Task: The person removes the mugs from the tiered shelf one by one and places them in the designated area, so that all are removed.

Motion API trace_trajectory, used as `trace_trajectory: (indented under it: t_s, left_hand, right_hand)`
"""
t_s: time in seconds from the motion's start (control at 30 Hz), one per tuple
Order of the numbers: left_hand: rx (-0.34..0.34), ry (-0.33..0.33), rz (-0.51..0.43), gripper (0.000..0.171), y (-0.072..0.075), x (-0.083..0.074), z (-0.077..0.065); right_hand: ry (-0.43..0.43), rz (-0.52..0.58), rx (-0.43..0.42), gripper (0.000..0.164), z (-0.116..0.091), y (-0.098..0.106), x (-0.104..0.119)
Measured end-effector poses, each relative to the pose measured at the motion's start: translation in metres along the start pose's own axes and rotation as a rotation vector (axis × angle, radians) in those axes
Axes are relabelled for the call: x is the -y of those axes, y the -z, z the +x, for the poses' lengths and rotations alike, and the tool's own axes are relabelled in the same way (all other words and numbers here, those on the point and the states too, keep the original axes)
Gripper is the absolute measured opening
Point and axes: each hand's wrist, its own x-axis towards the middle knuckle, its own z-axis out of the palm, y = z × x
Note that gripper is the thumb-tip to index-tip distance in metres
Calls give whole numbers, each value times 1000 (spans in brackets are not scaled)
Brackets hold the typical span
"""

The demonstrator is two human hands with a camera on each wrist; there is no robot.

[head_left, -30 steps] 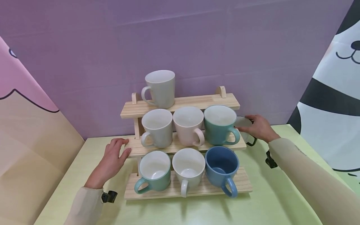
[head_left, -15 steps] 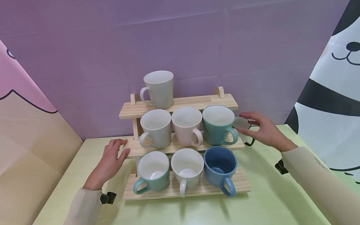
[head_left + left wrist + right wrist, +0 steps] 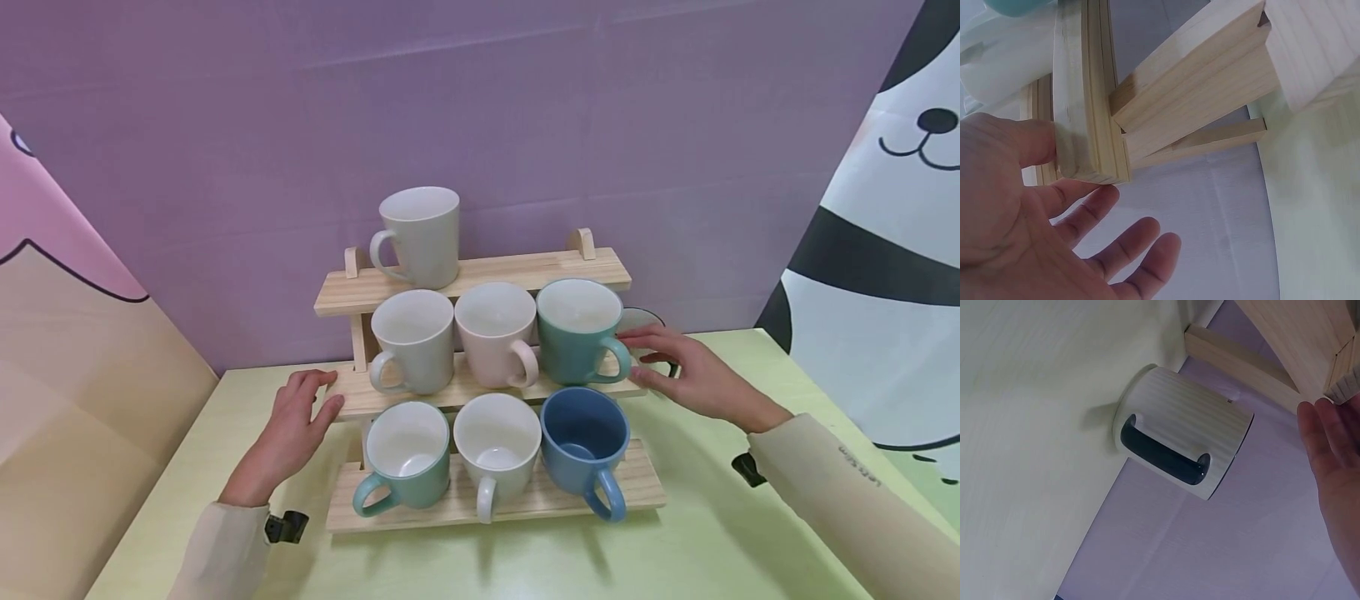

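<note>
A three-tier wooden mug rack (image 3: 491,402) stands on the table, bearing several mugs. My left hand (image 3: 288,429) pinches the left end of its middle shelf (image 3: 1088,144), thumb on one face and index finger on another; the other fingers are spread. At the shelf's right end, my right hand (image 3: 693,375) holds the board between fingers and thumb; the right wrist view shows fingers touching the wood, thumb hidden. Behind that hand, a white ribbed mug (image 3: 1179,425) with a dark handle stands apart on the table. Nearest the right hand on the rack is a teal mug (image 3: 577,342).
The top shelf bears a grey-white mug (image 3: 423,242). Grey-white (image 3: 416,350) and pink (image 3: 495,342) mugs share the middle shelf. Below are light teal (image 3: 412,462), white (image 3: 497,454) and blue (image 3: 585,450) mugs. A purple backdrop (image 3: 675,150) rises behind the table (image 3: 720,500).
My right hand has let go of the dark-handled mug behind the rack and moved left onto the middle shelf's right end. The left hand stays at the left end.
</note>
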Motion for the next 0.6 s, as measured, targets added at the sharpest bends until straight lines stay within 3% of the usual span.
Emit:
trace_trajectory:
  t_s: [0.17, 0.43, 0.6]
  left_hand:
    - [-6, -3, -16, 40, 0, 1, -1]
    - [-13, -38, -16, 39, 5, 5, 1]
    - [-59, -64, -19, 39, 25, 0, 9]
  right_hand:
    - [-13, -3, 8, 42, 0, 0, -1]
    - [-37, -44, -65, 39, -5, -2, 0]
    - [-48, -39, -83, 41, -6, -7, 1]
